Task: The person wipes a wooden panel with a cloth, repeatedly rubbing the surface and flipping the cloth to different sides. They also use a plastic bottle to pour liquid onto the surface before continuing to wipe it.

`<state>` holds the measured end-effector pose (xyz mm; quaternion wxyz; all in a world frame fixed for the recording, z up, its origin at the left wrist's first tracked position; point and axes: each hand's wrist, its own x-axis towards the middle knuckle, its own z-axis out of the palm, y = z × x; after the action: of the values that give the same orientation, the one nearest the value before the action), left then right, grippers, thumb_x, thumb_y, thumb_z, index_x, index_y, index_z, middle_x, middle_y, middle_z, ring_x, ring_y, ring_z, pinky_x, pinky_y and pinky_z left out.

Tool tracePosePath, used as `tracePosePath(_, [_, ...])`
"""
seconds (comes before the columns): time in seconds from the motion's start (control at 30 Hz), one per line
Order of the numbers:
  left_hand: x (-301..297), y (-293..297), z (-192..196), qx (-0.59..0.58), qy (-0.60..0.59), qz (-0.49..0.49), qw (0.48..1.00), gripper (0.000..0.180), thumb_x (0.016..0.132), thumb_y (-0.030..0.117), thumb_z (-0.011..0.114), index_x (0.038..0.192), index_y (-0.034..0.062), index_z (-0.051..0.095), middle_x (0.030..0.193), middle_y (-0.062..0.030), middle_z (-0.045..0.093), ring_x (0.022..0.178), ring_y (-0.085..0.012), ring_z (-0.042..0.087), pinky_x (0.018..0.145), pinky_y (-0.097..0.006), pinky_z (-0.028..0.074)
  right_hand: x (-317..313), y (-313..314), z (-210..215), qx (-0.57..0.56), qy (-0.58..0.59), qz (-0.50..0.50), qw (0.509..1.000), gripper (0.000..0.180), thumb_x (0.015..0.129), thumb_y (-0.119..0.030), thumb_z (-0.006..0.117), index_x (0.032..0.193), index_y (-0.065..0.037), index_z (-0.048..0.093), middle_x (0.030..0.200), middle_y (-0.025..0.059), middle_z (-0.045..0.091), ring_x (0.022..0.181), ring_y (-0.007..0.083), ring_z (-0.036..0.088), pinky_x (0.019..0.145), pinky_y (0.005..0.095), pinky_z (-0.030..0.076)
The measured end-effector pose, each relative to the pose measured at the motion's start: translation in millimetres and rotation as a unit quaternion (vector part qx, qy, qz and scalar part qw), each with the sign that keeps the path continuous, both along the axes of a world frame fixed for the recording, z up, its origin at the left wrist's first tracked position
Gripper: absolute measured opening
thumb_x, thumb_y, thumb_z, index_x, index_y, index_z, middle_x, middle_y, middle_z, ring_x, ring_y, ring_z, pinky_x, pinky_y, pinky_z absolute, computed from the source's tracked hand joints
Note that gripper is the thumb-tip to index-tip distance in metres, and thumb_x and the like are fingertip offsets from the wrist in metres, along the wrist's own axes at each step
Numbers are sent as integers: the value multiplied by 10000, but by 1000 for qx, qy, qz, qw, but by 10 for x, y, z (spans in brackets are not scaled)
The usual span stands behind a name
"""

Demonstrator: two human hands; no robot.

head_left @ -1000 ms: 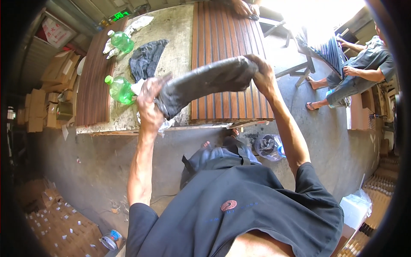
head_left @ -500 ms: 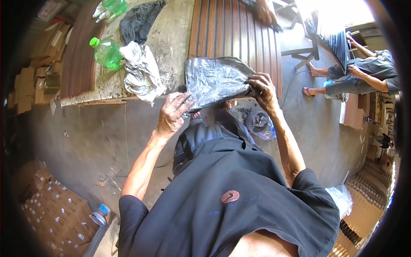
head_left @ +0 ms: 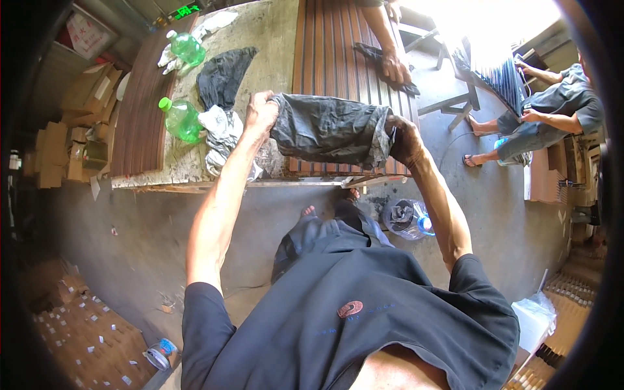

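A dark grey, stained cloth (head_left: 331, 130) is stretched between my hands above the near edge of the workbench. My left hand (head_left: 262, 113) is closed on its left end, and my right hand (head_left: 407, 142) grips the right end, where the fabric bunches up. Beneath and beyond the cloth lies a brown slatted panel (head_left: 330, 52) with dark grooves. At its far right, another person's hand (head_left: 394, 69) presses on a second dark cloth (head_left: 369, 53). A white crumpled rag (head_left: 222, 133) rests on the bench just left of my left hand.
Two green bottles (head_left: 182, 121) and a black cloth (head_left: 224, 75) lie on the worn workbench (head_left: 276, 32). A clear plastic container (head_left: 404, 219) stands on the floor by my legs. At right, a person (head_left: 552, 110) holds a dark ribbed panel (head_left: 497, 78). Cardboard boxes (head_left: 91, 140) are stacked at left.
Both hands have lifted the cloth up and away from me, and it is now folded into a narrower band. The other person's hand has moved nearer along the panel.
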<state>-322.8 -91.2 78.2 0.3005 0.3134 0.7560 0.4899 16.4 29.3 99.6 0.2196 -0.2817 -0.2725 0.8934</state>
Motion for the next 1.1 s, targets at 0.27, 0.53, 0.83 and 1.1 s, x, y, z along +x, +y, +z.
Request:
tracePosePath(0.27, [868, 24, 572, 22, -264, -29, 964, 183, 891, -33, 521, 1051, -51, 608, 808, -91, 667, 636, -191, 669, 588, -341, 606, -489, -632, 678, 350, -240, 77, 902, 624, 805, -290, 781, 1306, -11, 535, 1173, 180, 631, 1085, 241, 622, 870, 367, 555])
tracePosePath(0.53, [1103, -95, 924, 115, -212, -148, 959, 432, 868, 58, 681, 1251, -102, 561, 1141, -159, 648, 1007, -208, 661, 842, -334, 606, -259, -578, 85, 159, -61, -90, 981, 238, 834, -20, 707, 1066, -10, 655, 910, 46, 708, 763, 120, 679, 734, 268, 579])
tracePosePath(0.83, [1511, -257, 320, 113, -416, -79, 899, 279, 871, 188, 787, 1015, -20, 670, 931, -73, 710, 800, -150, 666, 716, -319, 559, 5, -640, -165, 91, -2, -76, 993, 386, 852, -187, 750, 1159, 15, 635, 988, 87, 711, 912, 196, 699, 837, 336, 568])
tracePosePath(1.1, [2163, -295, 502, 128, 135, -297, 937, 480, 812, 138, 690, 1229, -84, 601, 1190, -214, 623, 1044, -292, 635, 900, -382, 539, 82, -1052, -153, 154, -76, -139, 975, 586, 962, -434, 622, 1350, -7, 519, 1302, 184, 603, 1195, 289, 593, 1063, 408, 450])
